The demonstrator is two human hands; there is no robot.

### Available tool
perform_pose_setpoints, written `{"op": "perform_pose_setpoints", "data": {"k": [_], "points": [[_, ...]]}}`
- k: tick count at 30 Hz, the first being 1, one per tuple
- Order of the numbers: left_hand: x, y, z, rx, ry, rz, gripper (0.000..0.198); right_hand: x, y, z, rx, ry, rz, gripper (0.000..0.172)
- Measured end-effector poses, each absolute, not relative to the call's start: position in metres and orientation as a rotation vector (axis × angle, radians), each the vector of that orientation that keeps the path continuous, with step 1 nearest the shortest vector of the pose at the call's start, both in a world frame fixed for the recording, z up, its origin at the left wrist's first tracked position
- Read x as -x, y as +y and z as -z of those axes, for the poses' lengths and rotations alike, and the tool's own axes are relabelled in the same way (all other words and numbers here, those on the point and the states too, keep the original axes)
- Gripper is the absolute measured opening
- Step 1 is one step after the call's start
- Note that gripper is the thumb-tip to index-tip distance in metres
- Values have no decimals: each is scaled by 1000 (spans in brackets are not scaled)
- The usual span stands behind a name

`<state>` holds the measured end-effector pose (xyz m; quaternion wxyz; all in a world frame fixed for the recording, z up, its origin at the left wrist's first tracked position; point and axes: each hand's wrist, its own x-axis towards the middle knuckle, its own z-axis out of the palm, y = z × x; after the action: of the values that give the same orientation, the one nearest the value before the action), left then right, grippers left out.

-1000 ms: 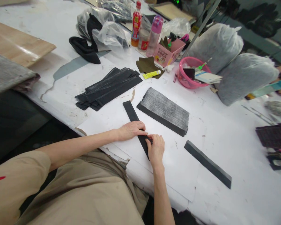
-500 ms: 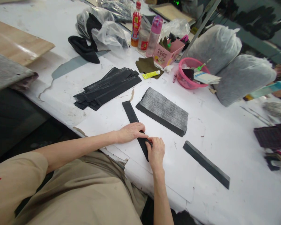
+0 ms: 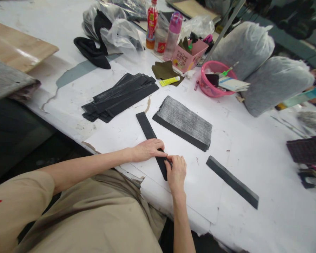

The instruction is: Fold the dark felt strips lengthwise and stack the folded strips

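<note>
A black fabric strip point(image 3: 146, 127) lies slantwise on the white table in front of me. My left hand point(image 3: 149, 149) rests across its middle, fingers together and pressing on it. Just below, my right hand point(image 3: 177, 172) pinches the strip's right edge, which looks folded up between thumb and fingers. The fingertips of both hands nearly meet. Beyond them sits a neat stack of grey-topped black strips point(image 3: 185, 121). A single dark strip point(image 3: 233, 182) lies to the right, apart from my hands. Up and to the left is a loose pile of black strips point(image 3: 121, 96).
A yellow tube point(image 3: 170, 81) lies on olive fabric behind the stack. Farther back stand a red-labelled bottle point(image 3: 151, 26), a pink-capped bottle point(image 3: 173, 35), a pink box point(image 3: 188, 56) and a pink basket point(image 3: 213, 90). White stuffed bags point(image 3: 276, 84) are at the back right. Boards point(image 3: 18, 45) jut in at left.
My hands keep their hold on the strip in nearly the same place. The view has shifted slightly, so the objects at the back sit a little higher.
</note>
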<state>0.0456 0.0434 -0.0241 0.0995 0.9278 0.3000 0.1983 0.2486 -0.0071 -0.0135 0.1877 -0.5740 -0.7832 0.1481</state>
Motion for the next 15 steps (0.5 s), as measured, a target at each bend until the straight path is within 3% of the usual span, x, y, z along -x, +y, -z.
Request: {"op": "perform_pose_setpoints", "data": {"k": [15], "points": [[-49, 51, 25, -2642, 948, -657, 14, -237, 7, 11, 1628, -2226, -392, 6]]}}
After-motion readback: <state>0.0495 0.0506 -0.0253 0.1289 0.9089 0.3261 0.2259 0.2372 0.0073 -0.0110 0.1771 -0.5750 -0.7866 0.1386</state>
